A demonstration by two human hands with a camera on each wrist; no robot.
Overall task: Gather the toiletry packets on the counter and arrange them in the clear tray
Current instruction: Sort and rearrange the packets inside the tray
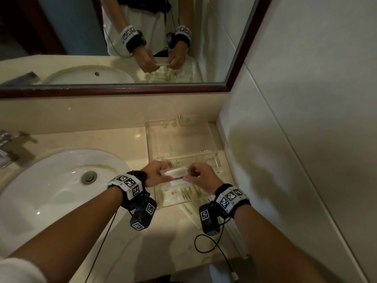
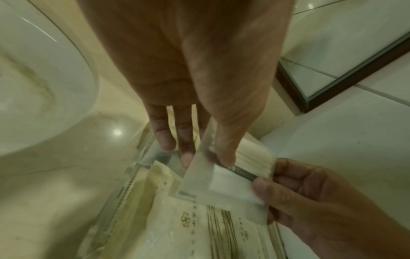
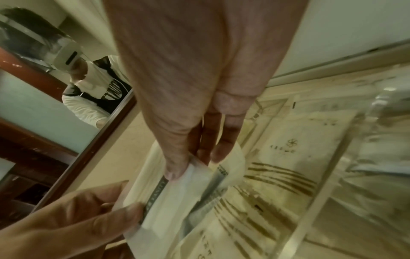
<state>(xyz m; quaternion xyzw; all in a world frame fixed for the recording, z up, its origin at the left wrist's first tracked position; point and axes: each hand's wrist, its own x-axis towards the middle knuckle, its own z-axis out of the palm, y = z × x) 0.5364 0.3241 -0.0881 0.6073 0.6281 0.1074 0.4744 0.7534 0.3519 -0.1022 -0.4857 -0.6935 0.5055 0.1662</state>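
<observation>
A left hand (image 2: 199, 73) and a right hand (image 2: 310, 201) pinch opposite ends of a translucent packet (image 2: 221, 185), held just above cream packets (image 2: 188, 227) lying in a clear tray (image 2: 133, 168) beside a white basin (image 2: 44, 78).

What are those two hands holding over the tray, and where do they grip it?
A small white packet: the left hand pinches its left end, the right hand its right end.
</observation>
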